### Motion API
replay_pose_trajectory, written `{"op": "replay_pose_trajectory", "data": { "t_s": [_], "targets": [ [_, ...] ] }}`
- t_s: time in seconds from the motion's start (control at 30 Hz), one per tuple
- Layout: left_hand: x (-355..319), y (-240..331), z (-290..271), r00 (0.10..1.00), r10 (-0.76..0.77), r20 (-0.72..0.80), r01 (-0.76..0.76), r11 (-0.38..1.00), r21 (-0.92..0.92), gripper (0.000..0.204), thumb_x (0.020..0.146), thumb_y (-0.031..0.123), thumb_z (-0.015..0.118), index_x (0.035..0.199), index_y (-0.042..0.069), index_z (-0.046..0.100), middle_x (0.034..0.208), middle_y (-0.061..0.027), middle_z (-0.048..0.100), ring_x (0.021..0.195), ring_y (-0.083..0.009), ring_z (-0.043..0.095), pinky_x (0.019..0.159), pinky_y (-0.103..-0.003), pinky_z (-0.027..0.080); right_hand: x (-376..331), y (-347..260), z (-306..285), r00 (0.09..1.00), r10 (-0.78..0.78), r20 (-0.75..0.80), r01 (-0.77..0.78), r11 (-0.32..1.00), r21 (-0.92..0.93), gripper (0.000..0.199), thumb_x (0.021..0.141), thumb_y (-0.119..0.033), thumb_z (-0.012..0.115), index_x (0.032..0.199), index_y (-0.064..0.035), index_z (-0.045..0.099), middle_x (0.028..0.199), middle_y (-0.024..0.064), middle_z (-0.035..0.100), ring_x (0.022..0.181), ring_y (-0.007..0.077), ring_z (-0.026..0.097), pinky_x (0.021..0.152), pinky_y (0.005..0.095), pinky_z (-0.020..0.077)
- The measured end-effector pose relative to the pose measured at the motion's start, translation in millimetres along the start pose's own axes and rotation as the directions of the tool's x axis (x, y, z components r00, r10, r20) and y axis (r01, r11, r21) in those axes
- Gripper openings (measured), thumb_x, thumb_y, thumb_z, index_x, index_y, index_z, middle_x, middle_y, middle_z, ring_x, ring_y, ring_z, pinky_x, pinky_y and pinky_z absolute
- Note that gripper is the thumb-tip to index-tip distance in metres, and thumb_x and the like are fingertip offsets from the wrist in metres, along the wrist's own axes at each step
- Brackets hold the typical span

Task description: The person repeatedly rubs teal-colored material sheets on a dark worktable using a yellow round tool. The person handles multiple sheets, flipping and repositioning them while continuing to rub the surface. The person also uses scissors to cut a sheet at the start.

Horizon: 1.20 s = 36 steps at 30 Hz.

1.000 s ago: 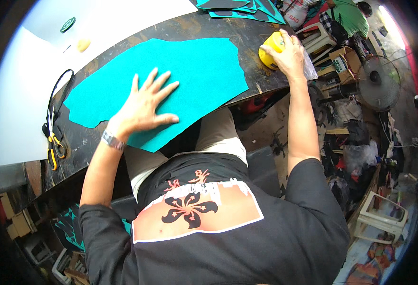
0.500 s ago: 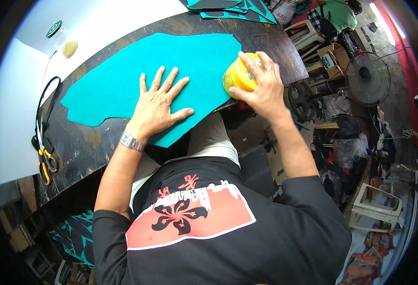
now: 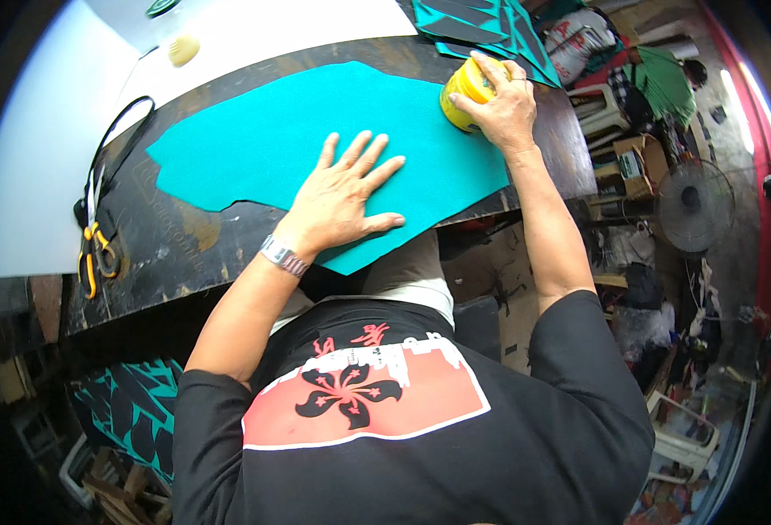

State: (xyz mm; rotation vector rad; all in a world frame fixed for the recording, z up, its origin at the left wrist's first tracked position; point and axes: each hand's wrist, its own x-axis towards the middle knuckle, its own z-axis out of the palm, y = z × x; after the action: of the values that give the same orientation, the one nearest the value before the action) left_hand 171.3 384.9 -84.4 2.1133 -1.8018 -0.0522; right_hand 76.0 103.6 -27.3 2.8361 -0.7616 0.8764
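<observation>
A large teal sheet (image 3: 254, 131) with an irregular outline, apparently fabric, lies flat on the dark worktable (image 3: 171, 249). Over its near part my left hand (image 3: 337, 199) is pressed flat, fingers spread, holding nothing. My right hand (image 3: 508, 105) is wrapped around the upper part of a yellow tub (image 3: 461, 103) at the sheet's far right edge. The tub is slightly tilted in the picture, and I cannot tell whether its base touches the sheet.
Scissors (image 3: 94, 249) with orange-and-black handles lie on the table's left. Stacked teal and black pieces (image 3: 490, 35) sit at the far edge. A fan (image 3: 696, 206) stands right of the table, and a person in green (image 3: 665, 83) is farther back.
My right hand has carried the yellow tub away from me, from the sheet's near right edge to its far right edge. The left hand stays flat on the sheet. The view has shifted.
</observation>
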Motion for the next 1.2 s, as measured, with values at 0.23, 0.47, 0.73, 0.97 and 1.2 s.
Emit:
{"op": "replay_pose_trajectory", "data": {
  "t_s": [0.23, 0.47, 0.73, 0.97, 1.2],
  "targets": [
    [-1, -6, 11, 0.996, 0.016, -0.092, -0.027, 0.992, -0.127, 0.084, 0.084, 0.068, 0.061, 0.147, 0.013, 0.052, 0.159, -0.0190, 0.039, 0.149, -0.0343, 0.031, 0.123, -0.059, 0.014, 37, -169, 52, 0.908, -0.415, -0.060, 0.412, 0.858, 0.306, 0.070, 0.069, -0.050, 0.083, 0.133, -0.0264, 0.068, 0.134, 0.0267, 0.059, 0.123, 0.0419, 0.059, 0.104, 0.0490, 0.0478],
    [-3, -14, 30, 0.985, 0.036, -0.167, -0.095, 0.929, -0.357, 0.079, 0.094, 0.051, 0.060, 0.158, 0.015, 0.032, 0.165, -0.0129, 0.030, 0.152, -0.0316, 0.027, 0.126, -0.048, 0.018, 59, -366, 83, 0.836, -0.547, -0.025, 0.461, 0.679, 0.572, 0.066, 0.065, -0.045, 0.083, 0.127, -0.0303, 0.070, 0.128, 0.0253, 0.059, 0.115, 0.0420, 0.060, 0.094, 0.0504, 0.0547],
    [2, -2, 13, 0.990, -0.110, -0.085, 0.089, 0.971, -0.222, 0.077, 0.089, 0.064, 0.060, 0.149, 0.016, 0.048, 0.157, -0.0133, 0.043, 0.149, -0.0300, 0.033, 0.124, -0.053, 0.017, 55, -255, 70, 0.906, -0.422, 0.024, 0.377, 0.832, 0.407, 0.064, 0.067, -0.049, 0.083, 0.126, -0.0274, 0.070, 0.119, 0.0169, 0.067, 0.111, 0.0373, 0.064, 0.093, 0.0480, 0.0551],
    [0, 0, 7, 0.995, -0.041, -0.093, 0.033, 0.995, -0.091, 0.085, 0.087, 0.072, 0.057, 0.151, 0.018, 0.047, 0.160, -0.0152, 0.039, 0.151, -0.0307, 0.030, 0.122, -0.061, 0.014, 54, -99, 47, 0.991, -0.127, 0.046, 0.123, 0.989, 0.086, 0.071, 0.064, -0.052, 0.082, 0.128, -0.0242, 0.070, 0.128, 0.0199, 0.059, 0.111, 0.0381, 0.059, 0.092, 0.0475, 0.0527],
    [-4, -10, 38, 0.948, -0.001, -0.318, -0.049, 0.988, -0.149, 0.084, 0.091, 0.066, 0.056, 0.157, 0.018, 0.035, 0.166, -0.0111, 0.029, 0.152, -0.0314, 0.028, 0.123, -0.060, 0.014, 24, -307, 54, 0.821, -0.560, -0.112, 0.538, 0.693, 0.479, 0.069, 0.065, -0.042, 0.085, 0.131, -0.0337, 0.067, 0.132, 0.0270, 0.057, 0.111, 0.0460, 0.061, 0.092, 0.0527, 0.0555]
  ]
}}
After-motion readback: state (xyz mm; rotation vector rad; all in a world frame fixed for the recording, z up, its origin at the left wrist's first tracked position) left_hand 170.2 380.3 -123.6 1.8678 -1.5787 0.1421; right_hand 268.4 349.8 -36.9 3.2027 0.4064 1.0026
